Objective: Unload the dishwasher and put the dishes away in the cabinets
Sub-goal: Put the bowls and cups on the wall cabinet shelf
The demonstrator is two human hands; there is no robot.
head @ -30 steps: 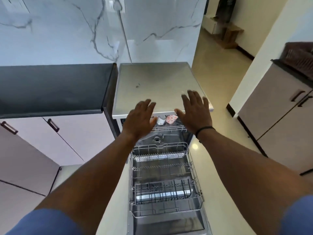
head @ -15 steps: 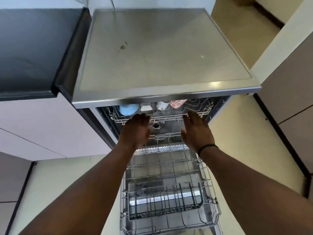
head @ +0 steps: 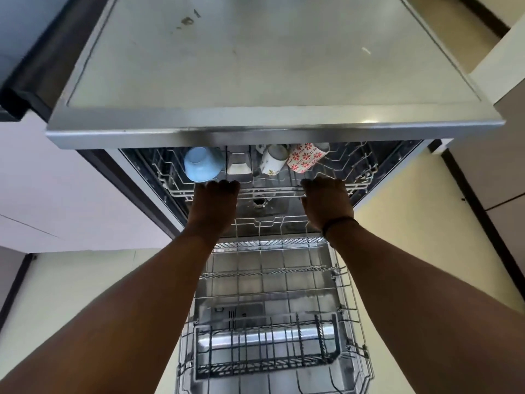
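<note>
The dishwasher (head: 272, 126) stands open below me with its steel top filling the upper view. Its upper rack (head: 284, 190) sits just inside the opening and holds an upturned blue bowl (head: 202, 164), a white cup (head: 238, 163), a white patterned mug (head: 273, 160) and a red-flowered mug (head: 304, 158). My left hand (head: 214, 203) and my right hand (head: 326, 201) both curl their fingers over the front rail of the upper rack. The lower rack (head: 270, 308) is pulled out over the open door, with a dark cutlery basket (head: 267, 348) in it.
Pale cabinet fronts (head: 56, 194) sit to the left under a dark countertop (head: 25, 66). More cabinets (head: 500, 194) with dark trim stand at the right. Cream floor (head: 412, 251) lies on both sides of the pulled-out lower rack.
My head has tipped down and closer to the dishwasher. Both hands came down from above its top edge into the opening and closed on the upper rack's front rail.
</note>
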